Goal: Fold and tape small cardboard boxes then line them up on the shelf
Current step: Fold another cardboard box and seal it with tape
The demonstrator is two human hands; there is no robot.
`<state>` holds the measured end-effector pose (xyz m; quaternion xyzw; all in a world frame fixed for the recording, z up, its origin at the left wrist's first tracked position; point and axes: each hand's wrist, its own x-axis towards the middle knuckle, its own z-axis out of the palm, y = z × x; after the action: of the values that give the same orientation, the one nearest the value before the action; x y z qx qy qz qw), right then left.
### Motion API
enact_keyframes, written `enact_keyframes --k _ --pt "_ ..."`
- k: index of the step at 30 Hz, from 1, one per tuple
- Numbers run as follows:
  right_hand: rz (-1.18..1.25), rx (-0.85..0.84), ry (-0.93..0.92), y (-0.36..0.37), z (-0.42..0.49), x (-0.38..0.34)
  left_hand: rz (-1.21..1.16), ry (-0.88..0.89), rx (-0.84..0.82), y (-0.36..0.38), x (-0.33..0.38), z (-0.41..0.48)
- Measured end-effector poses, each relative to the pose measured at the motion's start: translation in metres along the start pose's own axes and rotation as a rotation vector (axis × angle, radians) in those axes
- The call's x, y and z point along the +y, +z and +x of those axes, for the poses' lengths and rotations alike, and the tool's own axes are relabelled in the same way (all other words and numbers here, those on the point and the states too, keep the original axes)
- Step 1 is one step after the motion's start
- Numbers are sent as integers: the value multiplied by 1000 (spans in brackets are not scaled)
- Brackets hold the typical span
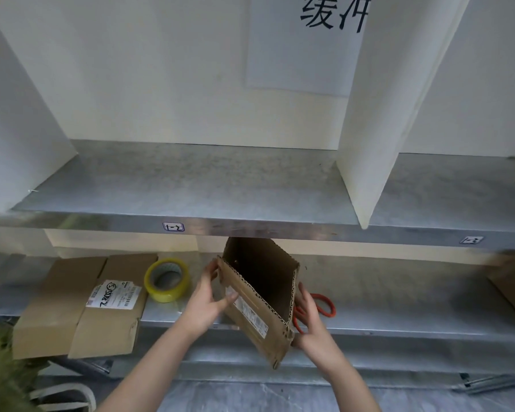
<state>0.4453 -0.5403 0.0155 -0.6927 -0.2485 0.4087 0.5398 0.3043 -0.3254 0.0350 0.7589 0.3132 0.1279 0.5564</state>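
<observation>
The left grip pinches the box at its left edge, thumb up by the top corner and fingers across the labelled face. The right grip is spread, with straight fingers pressed flat on the right edge; whether its thumb hooks under the low corner I cannot tell. The box hangs in mid-air at lower centre, tilted, its mouth open and skewed rather than square. Its top rim sits just under the front edge of the upper shelf.

Likely troubles, as I judge them:
- Only one side is truly pinched, so if the flat right palm eases off, the box could spring flat again or swing down from the left grip.
- Lifting it as it stands could catch the rim on the shelf edge and crush a corner.
- The scissors lie just behind the right grip on the lower shelf, where a backward move could knock them off.
- The tape stands to the left of the box beside the flat cartons. Reaching for it frees a grip, and unfolded flaps may reopen.
</observation>
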Motion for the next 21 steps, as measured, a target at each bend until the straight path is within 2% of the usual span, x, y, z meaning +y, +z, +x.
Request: enact_keyframes --k 3,5,9,14,17,21 --pt "-63 -122 -19 -1 -10 0 -15 -3 12 -1 -3 2" --pt "-85 -136 -43 5 -13 0 -11 -5 15 2 -3 2" --pt "-89 64 -143 8 -9 -2 15 13 76 5 -3 -1" --pt "-148 255 -157 -2 3 -7 169 84 88 -1 -4 -6" --pt "-196 307 -124 -3 14 -7 254 143 109 0 -3 -8" --pt "-181 338 -92 9 19 -6 194 132 105 0 -7 -11"
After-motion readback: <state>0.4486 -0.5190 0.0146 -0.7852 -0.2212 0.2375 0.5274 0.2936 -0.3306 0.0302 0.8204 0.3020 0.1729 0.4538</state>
